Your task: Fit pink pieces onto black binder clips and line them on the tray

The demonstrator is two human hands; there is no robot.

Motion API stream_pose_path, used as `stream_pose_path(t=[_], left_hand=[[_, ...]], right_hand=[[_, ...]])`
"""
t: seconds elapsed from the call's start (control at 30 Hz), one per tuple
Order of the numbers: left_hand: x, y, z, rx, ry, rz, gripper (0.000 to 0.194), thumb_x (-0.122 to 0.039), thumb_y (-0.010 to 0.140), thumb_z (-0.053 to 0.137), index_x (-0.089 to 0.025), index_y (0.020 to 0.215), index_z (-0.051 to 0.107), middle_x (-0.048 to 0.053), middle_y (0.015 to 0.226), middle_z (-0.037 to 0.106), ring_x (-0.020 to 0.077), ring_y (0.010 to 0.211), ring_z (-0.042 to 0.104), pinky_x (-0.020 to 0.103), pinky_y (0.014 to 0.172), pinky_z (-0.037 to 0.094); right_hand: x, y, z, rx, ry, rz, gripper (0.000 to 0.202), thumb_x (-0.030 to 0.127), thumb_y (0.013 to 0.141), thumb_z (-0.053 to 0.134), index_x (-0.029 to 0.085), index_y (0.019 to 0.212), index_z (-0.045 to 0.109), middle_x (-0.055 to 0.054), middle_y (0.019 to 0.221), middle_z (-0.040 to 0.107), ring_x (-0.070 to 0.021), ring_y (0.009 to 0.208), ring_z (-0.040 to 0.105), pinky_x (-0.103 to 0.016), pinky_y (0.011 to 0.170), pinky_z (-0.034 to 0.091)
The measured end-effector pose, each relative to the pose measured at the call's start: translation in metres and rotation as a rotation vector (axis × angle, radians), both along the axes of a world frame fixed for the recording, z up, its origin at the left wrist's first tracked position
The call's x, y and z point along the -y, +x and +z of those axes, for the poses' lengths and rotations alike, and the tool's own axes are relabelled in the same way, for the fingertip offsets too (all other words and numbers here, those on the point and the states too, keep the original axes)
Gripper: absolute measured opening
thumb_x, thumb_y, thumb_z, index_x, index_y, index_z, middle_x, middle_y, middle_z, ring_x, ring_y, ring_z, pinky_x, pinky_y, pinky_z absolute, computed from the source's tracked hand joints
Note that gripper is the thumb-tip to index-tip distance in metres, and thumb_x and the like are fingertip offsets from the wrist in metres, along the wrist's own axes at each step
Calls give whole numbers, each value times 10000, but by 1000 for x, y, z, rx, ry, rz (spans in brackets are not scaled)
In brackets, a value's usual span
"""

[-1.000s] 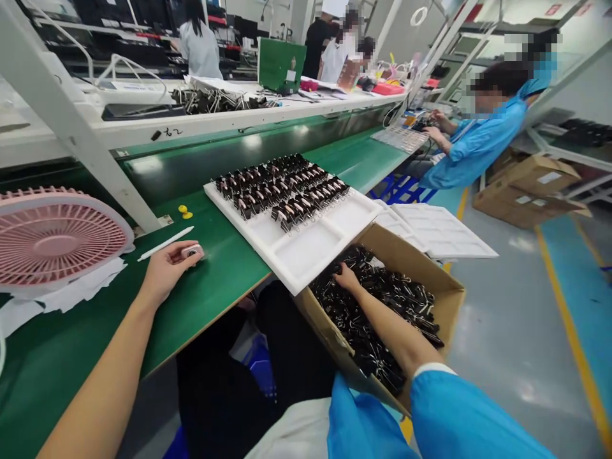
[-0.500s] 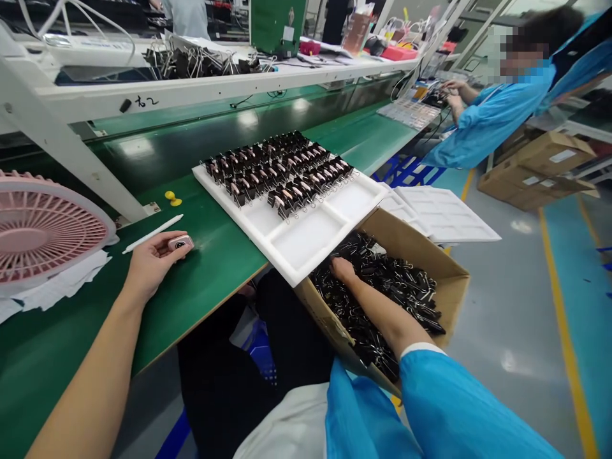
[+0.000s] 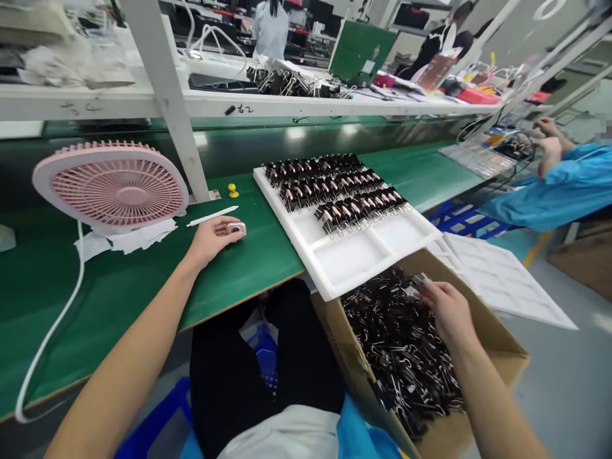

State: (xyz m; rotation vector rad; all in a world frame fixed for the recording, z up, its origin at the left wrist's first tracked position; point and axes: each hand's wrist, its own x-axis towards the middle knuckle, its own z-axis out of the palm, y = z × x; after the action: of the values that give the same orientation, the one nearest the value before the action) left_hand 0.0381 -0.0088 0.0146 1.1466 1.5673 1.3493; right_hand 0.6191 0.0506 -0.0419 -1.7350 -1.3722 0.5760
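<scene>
My left hand (image 3: 209,242) rests on the green bench, its fingers closed around a small pink camera-like piece (image 3: 236,229) with a round dark lens. Over the open cardboard box (image 3: 497,341), my right hand (image 3: 449,309) pinches what looks like a binder clip (image 3: 421,279), dark and silvery and slightly blurred. Loose black binder clips (image 3: 406,357) with wire handles fill the box below it. Between my hands lies a white foam tray (image 3: 329,284). Rows of black binder clips (image 3: 329,186) stand in it, with small pink pieces showing among them.
A pink fan (image 3: 119,188) stands on papers at the left, its white cable trailing forward. A white pen (image 3: 213,215) and a yellow knob-shaped item (image 3: 233,190) lie beyond my left hand. White trays (image 3: 516,277) sit right of the box. A co-worker's blue sleeve (image 3: 549,191) is farther right.
My right hand has come up out of the clips toward the box's right side, a small piece now at its fingertips. The view has turned left; my left hand still holds the pink piece.
</scene>
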Motion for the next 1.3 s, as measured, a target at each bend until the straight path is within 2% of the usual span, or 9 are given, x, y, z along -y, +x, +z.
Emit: stream_pose_path(t=[0.07,0.13,0.23,0.37,0.5,0.7,0.97,1.17,1.3], left_hand=[[1,-1,1,28,17,-6,687,-581,594,971,-141,1093,798,155,1041,802,292,885,752,369,754,607],[2,-3,1,71,35,-17,698,-584,616,970,-134,1123,804,151,1010,801,255,803,733,331,677,569],[3,-9,1,166,56,-23,667,-546,598,1003,-136,1091,820,151,1006,801,238,817,722,296,652,539],[3,-19,2,287,63,-3,623,-470,513,1055,-136,989,833,155,994,798,255,888,726,291,675,553],[6,-22,3,288,73,-28,601,-443,521,1053,-128,988,842,155,1027,796,217,825,705,273,637,529],[4,-23,-5,140,87,-27,565,-477,552,1029,-134,962,846,155,1003,807,250,813,723,305,639,540],[-2,-17,-16,25,150,26,546,-508,580,992,-147,961,842,138,965,820,292,864,769,451,891,621],[1,-16,-15,17,181,29,489,-480,623,967,-154,966,844,134,972,817,270,840,758,416,841,612],[2,-22,-10,78,200,115,505,-474,631,966,-150,999,841,133,1001,810,238,817,723,320,669,555]], right_hand=[[19,-39,43,-289,50,76,339,595,807,756,280,805,631,-88,859,700,-289,833,717,-478,826,613],[37,-100,80,-375,52,232,342,576,801,810,258,838,688,-86,873,712,-259,811,696,-462,846,599],[47,-211,105,-483,-47,542,341,540,863,806,210,843,726,-91,944,744,-242,933,706,-412,908,570],[24,-348,78,-767,-116,655,415,617,857,723,207,823,671,-45,847,704,-209,825,670,-324,740,537],[-4,-424,43,-723,-64,627,382,568,935,569,229,758,556,1,780,619,-181,801,598,-279,707,473],[-21,-450,41,-499,45,880,328,471,959,551,230,737,534,23,781,559,-171,829,539,-257,780,431],[-39,-470,46,-245,-48,644,593,652,1059,398,242,680,598,-54,762,681,-248,823,638,-324,838,455],[-47,-472,44,-89,-65,621,687,684,1073,298,251,639,609,-162,842,738,-338,897,682,-386,874,481],[-53,-468,42,-59,-99,525,714,641,1097,222,233,692,646,-184,921,762,-362,959,690,-406,903,475]])
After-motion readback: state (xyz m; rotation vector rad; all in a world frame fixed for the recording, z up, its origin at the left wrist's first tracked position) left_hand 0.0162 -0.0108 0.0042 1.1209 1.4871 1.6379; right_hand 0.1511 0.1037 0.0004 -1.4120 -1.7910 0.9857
